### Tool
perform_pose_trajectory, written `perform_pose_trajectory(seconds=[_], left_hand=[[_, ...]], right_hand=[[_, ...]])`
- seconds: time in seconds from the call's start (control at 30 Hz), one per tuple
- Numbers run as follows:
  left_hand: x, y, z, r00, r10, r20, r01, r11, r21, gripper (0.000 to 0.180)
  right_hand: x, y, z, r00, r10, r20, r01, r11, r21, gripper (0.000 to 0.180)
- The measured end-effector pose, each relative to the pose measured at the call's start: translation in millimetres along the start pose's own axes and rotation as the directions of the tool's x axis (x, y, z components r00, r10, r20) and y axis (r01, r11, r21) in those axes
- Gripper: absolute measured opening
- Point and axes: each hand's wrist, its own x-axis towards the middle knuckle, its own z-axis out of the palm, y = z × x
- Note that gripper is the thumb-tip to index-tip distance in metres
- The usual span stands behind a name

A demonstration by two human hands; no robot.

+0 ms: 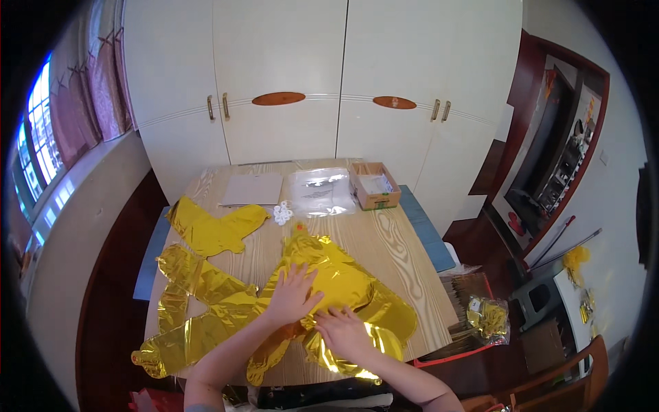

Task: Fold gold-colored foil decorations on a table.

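A flat gold foil balloon (343, 275) lies spread on the wooden table (391, 240) in front of me. My left hand (294, 295) rests palm down on it, fingers apart. My right hand (343, 333) presses on the crumpled foil at its lower part, fingers bent against the sheet. More gold foil balloon shapes (199, 288) lie overlapping to the left, and another gold piece (209, 230) sits farther back on the left.
At the table's back are a flat cardboard sheet (252, 189), clear plastic bags (321, 191), small white rings (282, 213) and an open cardboard box (375, 185). White wardrobe doors stand behind. A bag of gold foil (489, 319) sits on a red-edged tray at right.
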Motion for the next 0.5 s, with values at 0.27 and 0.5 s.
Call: perform_pose_trajectory(seconds=[0.27, 0.5], left_hand=[[-18, -27, 19, 0.988, 0.050, 0.144, -0.079, 0.976, 0.202, 0.071], [7, -20, 18, 0.979, 0.053, 0.197, -0.104, 0.961, 0.257, 0.070]], right_hand=[[-5, 61, -16, 0.998, 0.059, 0.009, -0.059, 0.997, 0.048, 0.051], [-30, 126, -9, 0.959, 0.277, 0.065, -0.285, 0.934, 0.215, 0.065]])
